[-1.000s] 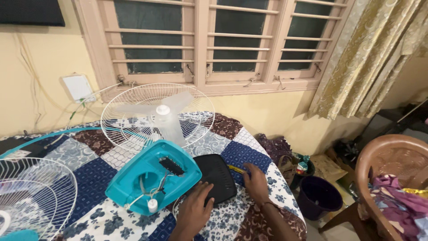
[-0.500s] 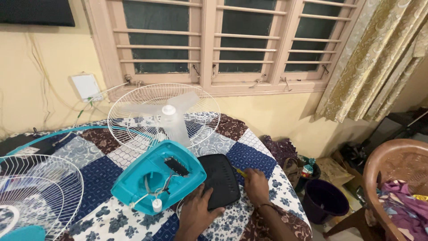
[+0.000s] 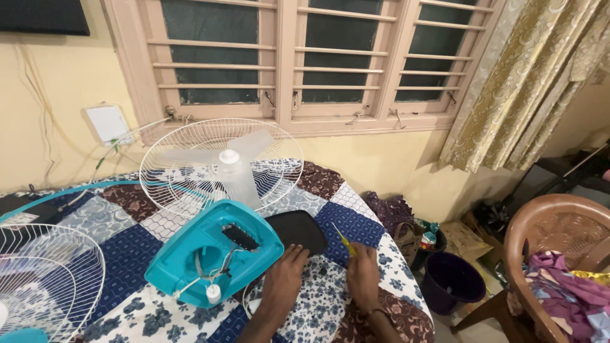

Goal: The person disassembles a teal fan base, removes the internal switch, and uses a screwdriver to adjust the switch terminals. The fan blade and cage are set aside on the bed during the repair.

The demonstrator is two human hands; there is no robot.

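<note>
Screwdriver now gripped in my right hand, lifted off the quilt; left hand rests open beside the black cover.

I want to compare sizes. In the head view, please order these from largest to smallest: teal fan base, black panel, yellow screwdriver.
1. teal fan base
2. black panel, partly hidden behind the base and the left hand
3. yellow screwdriver, in the right hand

I have one view only, from the head camera. It looks forward and down across the table toward the window, with my hands close at the bottom edge.
</note>
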